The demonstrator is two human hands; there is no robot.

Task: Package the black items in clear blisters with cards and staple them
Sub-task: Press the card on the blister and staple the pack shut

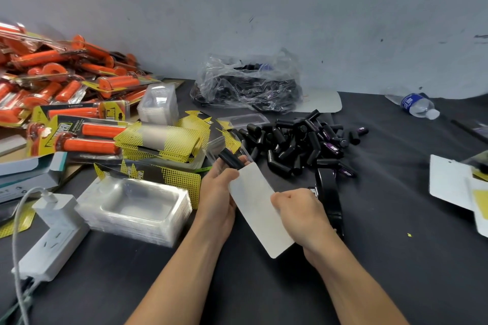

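Nearest the camera, the two forearms reach in over the dark table [396,232]. The left hand [219,192] has its fingers curled round a clear blister [224,144] with a black item [231,159] seated in its pocket. The right hand [298,208] has its fingers folded, pinching the right edge of the white-backed card [258,208], which slants between the two hands with its upper end at the blister.

The heap of finished orange grip packs [52,74] fills the left. A clear plastic bag [248,84] with more dark parts inside sits by the wall. The loose pile of black items [298,142] lies just beyond the hands. A stack of empty blisters [137,206] stands left of the left hand, with printed yellow cards [163,140] behind it. A black stapler [327,192] lies just behind the right hand.

The card looks light and fairly stiff but easily creased, so it is best held by its edges and slid in flat. The blister is thin, springy and slick and would buckle if squeezed. Its flat flanges beside the pocket seem the safest hold. The black item looks small, light and rubbery. Being round, it may roll out unless the pocket faces up.
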